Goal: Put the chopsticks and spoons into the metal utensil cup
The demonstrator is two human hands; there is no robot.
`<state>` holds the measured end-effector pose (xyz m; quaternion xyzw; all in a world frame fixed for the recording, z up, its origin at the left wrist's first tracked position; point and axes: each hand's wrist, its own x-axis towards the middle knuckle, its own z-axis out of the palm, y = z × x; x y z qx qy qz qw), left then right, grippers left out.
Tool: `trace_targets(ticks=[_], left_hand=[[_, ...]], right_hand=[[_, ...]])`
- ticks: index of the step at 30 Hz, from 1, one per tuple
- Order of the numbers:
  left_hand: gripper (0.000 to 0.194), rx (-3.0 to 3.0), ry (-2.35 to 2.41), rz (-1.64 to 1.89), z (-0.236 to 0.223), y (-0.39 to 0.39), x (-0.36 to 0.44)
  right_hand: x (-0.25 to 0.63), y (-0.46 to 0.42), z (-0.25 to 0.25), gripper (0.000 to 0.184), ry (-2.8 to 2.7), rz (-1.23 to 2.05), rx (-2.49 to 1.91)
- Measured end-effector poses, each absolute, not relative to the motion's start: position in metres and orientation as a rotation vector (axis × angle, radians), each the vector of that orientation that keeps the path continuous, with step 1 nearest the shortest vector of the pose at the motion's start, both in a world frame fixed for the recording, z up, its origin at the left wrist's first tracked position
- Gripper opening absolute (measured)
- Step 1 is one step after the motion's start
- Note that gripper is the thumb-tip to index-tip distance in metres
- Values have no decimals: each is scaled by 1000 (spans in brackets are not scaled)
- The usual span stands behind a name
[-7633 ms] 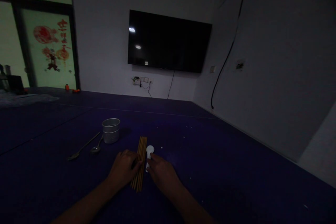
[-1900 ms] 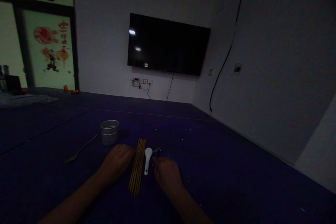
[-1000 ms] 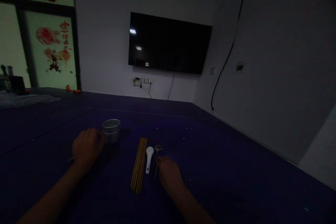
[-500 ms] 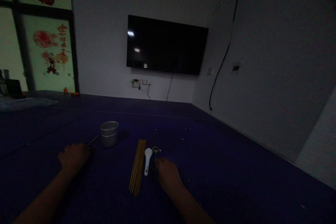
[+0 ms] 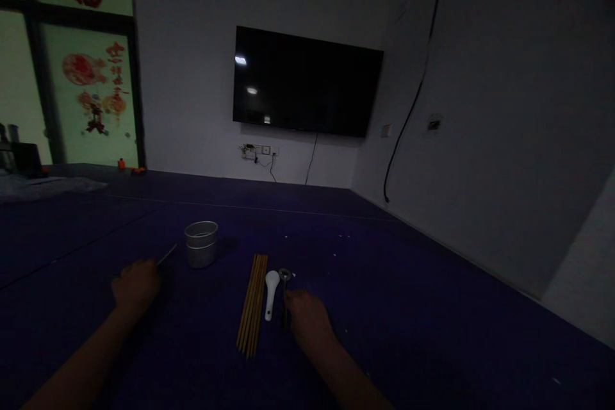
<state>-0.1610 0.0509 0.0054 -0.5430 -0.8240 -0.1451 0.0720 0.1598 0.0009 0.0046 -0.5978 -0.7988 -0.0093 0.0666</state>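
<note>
My left hand (image 5: 136, 285) is closed around a thin stick-like utensil (image 5: 167, 254), whose visible end points up and right; the rest is hidden in the fist. Just right of it stands a grey metal cup (image 5: 201, 245), upright and apart from the hand. My right hand (image 5: 307, 317) pinches the handle of a metal spoon (image 5: 285, 275), its bowl facing away from me. Left of that spoon lies a white soup spoon (image 5: 271, 295), bowl end away. Beside this, several wooden chopsticks (image 5: 252, 307) rest side by side in a bundle.
Everything lies on a dark blue surface (image 5: 423, 307) with small white specks. At the far left are a clear plastic sheet (image 5: 52, 187) and small orange objects (image 5: 122, 164). A black television (image 5: 307, 83) hangs on the wall, and a black cable (image 5: 408, 112) runs down at right.
My left hand has shifted slightly, and the stick-like utensil's tip has drawn a little away from the cup. My right hand keeps its place on the metal spoon.
</note>
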Motion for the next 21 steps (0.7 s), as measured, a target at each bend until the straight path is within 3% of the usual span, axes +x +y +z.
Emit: trace_targets(ticks=[4, 10, 16, 21], left_hand=[[22, -1496, -2450, -619, 7, 51, -163], [31, -1394, -1830, -1073, 12, 49, -146], [30, -1751, -923, -1037, -2, 41, -86], [29, -1957, -588, -1012, -15, 32, -57]], right_hand=[[160, 2, 3, 35, -2397, -31, -1821], [164, 6, -5, 38, -2317, -83, -1728], [165, 7, -16, 52, -2023, -261, -1489], [165, 7, -23, 49, -1904, -329, -1198]])
